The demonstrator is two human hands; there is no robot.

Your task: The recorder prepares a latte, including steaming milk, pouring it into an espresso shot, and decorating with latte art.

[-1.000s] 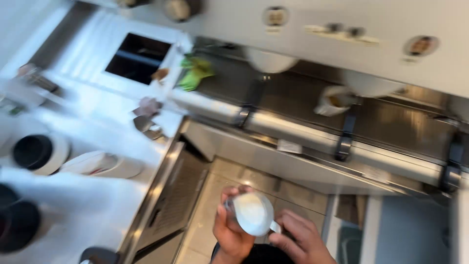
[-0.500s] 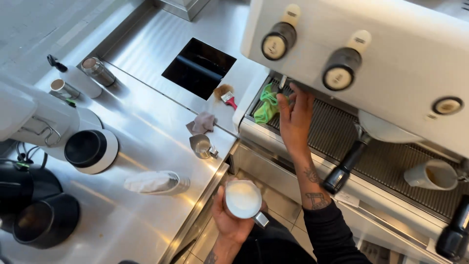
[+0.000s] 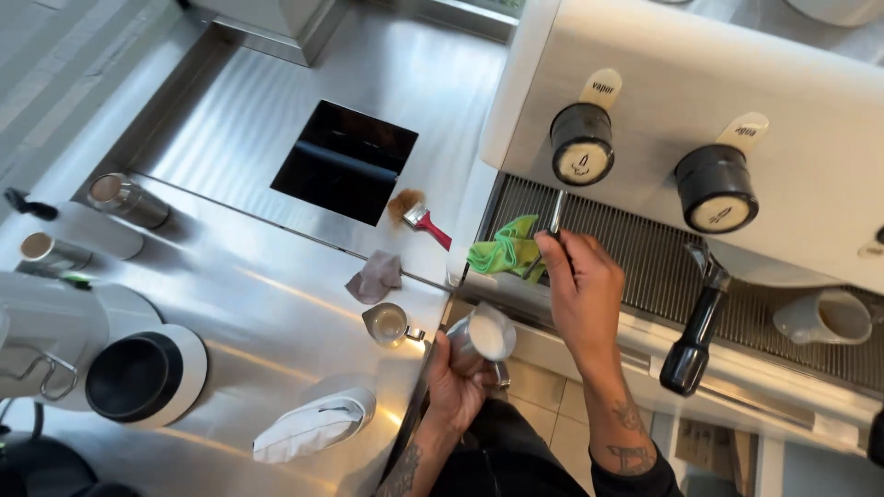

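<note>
Below the espresso machine (image 3: 700, 101), the left hand (image 3: 458, 379) is gripping a steel milk jug (image 3: 485, 337) holding white milk, just off the worktop (image 3: 267, 304) edge, while the right hand (image 3: 582, 287) is closing its fingers around the steam wand (image 3: 553, 213) beside a green cloth (image 3: 505, 248). Judging by this, the jug is filled but not yet raised to the wand; steaming appears undone. The wand tip is lying hidden behind the fingers, and the milk level is hard to gauge.
</note>
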